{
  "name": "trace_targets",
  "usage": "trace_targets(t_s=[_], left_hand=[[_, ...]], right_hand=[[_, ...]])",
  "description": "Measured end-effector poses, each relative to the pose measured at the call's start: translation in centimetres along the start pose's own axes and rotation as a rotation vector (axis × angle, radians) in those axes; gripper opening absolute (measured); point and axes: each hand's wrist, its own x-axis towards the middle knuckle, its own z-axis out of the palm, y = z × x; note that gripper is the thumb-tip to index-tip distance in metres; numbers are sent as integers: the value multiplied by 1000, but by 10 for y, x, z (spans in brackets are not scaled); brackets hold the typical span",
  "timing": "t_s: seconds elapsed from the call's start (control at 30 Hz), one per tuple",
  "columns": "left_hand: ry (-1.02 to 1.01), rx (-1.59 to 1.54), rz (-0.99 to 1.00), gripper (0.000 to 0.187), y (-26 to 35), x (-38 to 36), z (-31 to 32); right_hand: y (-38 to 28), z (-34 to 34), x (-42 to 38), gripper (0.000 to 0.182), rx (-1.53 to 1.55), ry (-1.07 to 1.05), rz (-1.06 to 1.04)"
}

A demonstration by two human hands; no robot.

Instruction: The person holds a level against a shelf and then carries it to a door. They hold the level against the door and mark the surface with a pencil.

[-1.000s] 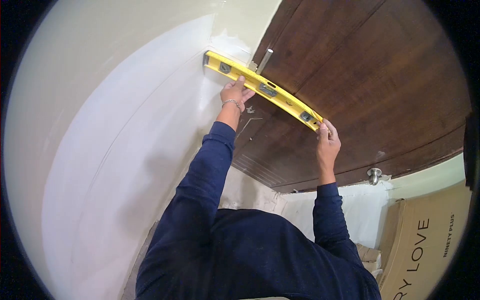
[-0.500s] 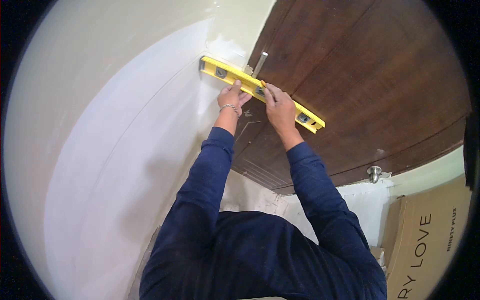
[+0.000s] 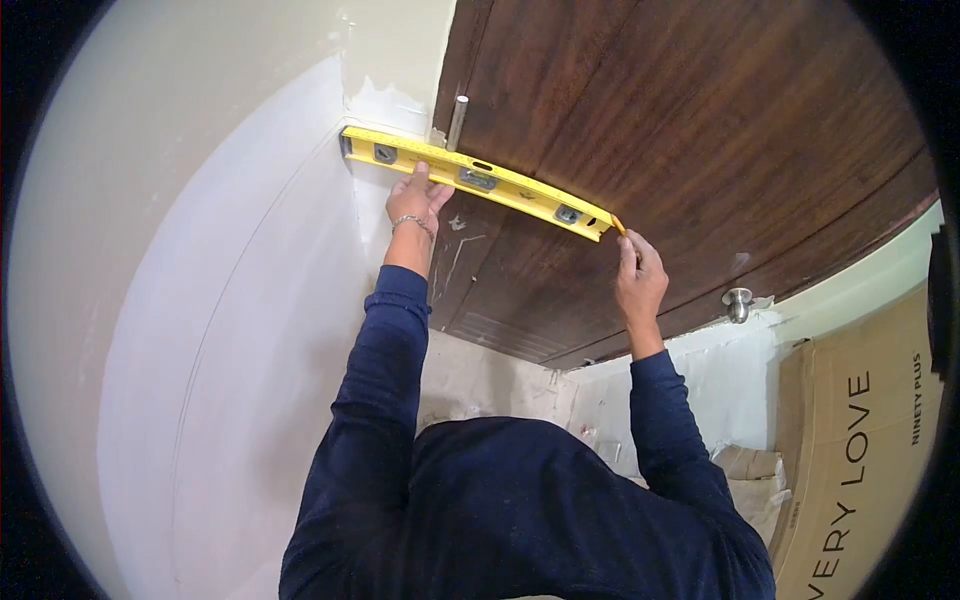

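Observation:
A yellow spirit level (image 3: 535,197) with several vials lies against the dark brown wooden door (image 3: 700,110), its left end reaching the white wall (image 3: 270,300). My left hand (image 3: 418,196), with a chain bracelet at the wrist, grips the level left of its middle vial, thumb on the face. Beyond the level's right end, my right hand (image 3: 641,272) pinches a thin orange-yellow pencil (image 3: 618,225). The pencil's tip is at the level's upper right corner; whether it touches the door is hard to tell.
A metal rod (image 3: 458,122) sticks out just above the level. A round metal doorknob (image 3: 737,303) sits at the door's lower right. At the right stands a large printed cardboard box (image 3: 850,460); crumpled brown material (image 3: 750,465) lies beside it.
My right hand has moved right, from the level's middle to past its right end, with the pencil. My left hand still grips the level. The whole view has shifted a little.

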Motion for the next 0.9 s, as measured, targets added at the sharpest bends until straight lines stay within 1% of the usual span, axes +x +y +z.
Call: trace_targets(t_s=[0.03, 0.1, 0.17, 0.27, 0.37, 0.4, 0.47, 0.6, 0.67, 0.77, 0.8, 0.9], left_hand=[[5, -2, 2, 30, 1, 1, 0], [7, -12, 1, 31, 1, 1, 1], [23, -31, 17, 32, 3, -2, 3], [25, -8, 15, 31, 5, -5, 4], [55, 20, -8, 31, 3, -4, 5], [59, 21, -5, 31, 3, -4, 4], [11, -17, 23, 40, -1, 1, 1], [31, -1, 27, 38, -1, 2, 1], [71, 27, 17, 36, 0, -1, 5], [21, -18, 22, 34, 0, -3, 4], [6, -11, 10, 34, 0, -1, 5], [-9, 11, 8, 32, 2, -3, 3]], right_hand=[[2, 1, 0, 19, 3, 1, 1], [4, 9, -2, 20, 164, -1, 63], [-3, 23, 0, 20, 207, -17, 40], [-37, 46, 7, 19, 261, -71, 15], [-78, 77, 25, 20, 217, -118, -166], [-86, 90, 28, 20, 222, -121, -166], [-101, 113, 35, 20, 245, -209, -200], [-121, 136, 44, 19, 165, -223, -222], [-125, 140, 46, 19, 156, -234, -278], [-124, 130, 43, 19, 57, -198, -274], [-119, 123, 42, 19, 44, -187, -262], [-94, 99, 29, 18, 49, -98, -325]])
